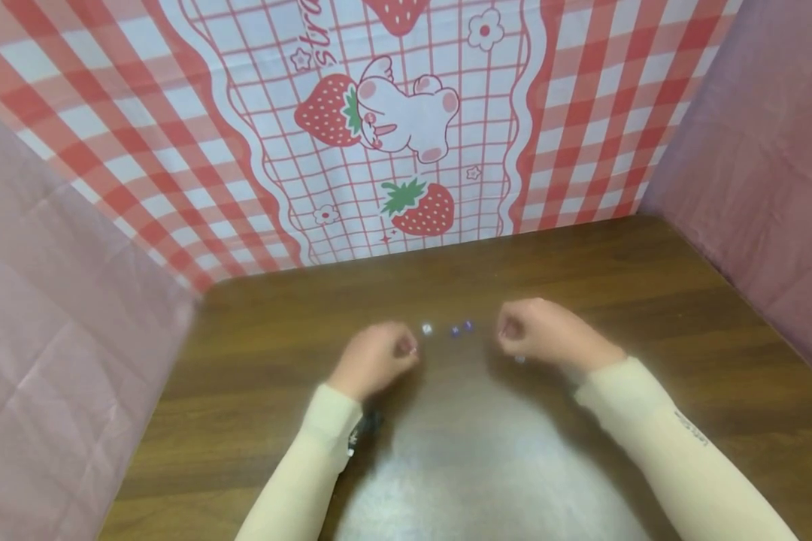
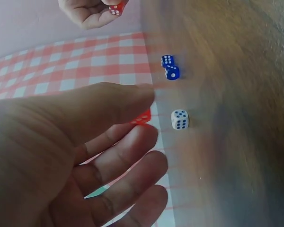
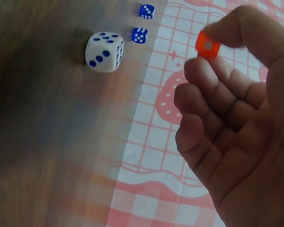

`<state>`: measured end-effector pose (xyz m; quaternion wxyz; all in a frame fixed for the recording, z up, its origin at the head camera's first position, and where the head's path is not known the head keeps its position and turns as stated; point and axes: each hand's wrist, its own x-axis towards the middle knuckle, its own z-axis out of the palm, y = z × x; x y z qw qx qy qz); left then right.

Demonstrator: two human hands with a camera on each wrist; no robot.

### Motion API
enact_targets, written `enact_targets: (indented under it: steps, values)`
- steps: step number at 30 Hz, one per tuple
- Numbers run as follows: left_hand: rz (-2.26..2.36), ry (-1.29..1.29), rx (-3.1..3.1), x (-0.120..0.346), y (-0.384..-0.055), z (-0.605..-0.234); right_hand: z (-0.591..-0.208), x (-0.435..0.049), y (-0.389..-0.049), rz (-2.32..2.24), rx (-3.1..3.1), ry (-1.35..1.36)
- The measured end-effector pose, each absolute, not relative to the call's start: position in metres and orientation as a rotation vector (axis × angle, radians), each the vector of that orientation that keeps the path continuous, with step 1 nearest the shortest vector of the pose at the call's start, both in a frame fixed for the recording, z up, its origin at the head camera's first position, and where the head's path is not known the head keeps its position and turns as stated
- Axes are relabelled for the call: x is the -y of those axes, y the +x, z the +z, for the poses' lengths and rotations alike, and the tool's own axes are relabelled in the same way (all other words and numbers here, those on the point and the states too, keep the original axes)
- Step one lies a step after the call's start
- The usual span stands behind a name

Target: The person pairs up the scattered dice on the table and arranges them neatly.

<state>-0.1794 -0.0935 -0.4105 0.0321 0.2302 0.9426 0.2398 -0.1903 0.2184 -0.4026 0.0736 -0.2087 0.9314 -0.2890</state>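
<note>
Brown wood-grain tabletop (image 1: pixel 176 451) fills the lower frame. Apart at centre, the left hand (image 1: pixel 374 358) pinches a red white-pipped die (image 2: pixel 142 117), the right hand (image 1: pixel 551 334) an orange-red cubic die (image 3: pixel 208 45); light fingertip pressure should hold each steady. Between them lie a white blue-pipped die (image 2: pixel 180 119) and two blue white-pipped dice (image 2: pixel 172 73).

Looking forward and down from the head, over both sleeves (image 1: pixel 677 436), at the table (image 1: pixel 582 255) and, beyond, the cloth (image 1: pixel 243 105). Shot close from the left wrist, tipped sideways, facing past the left hand (image 2: pixel 85 146) to the right hand (image 2: pixel 91 12). Shot close from the right wrist, tipped opposite, past that hand. Overlapping, wrist to wrist, on blue dice (image 3: pixel 140 35) and cloth, taken in smaller from the head.
</note>
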Motion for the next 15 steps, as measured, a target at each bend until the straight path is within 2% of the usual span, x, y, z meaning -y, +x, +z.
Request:
enact_targets:
  steps: [3,9,15]
  values:
    - [0.728,0.724,-2.871,0.092,-0.179,-0.413,-0.404,-0.217,-0.188,-0.829,-2.772,-0.654]
    - [0.697,0.749,-2.796,0.087,-0.175,-0.418,-0.412,-0.214,-0.19,-0.683,-2.765,-0.876]
    - [0.667,0.775,-2.773,0.083,-0.173,-0.422,-0.418,-0.206,-0.187,-0.667,-2.71,-0.947]
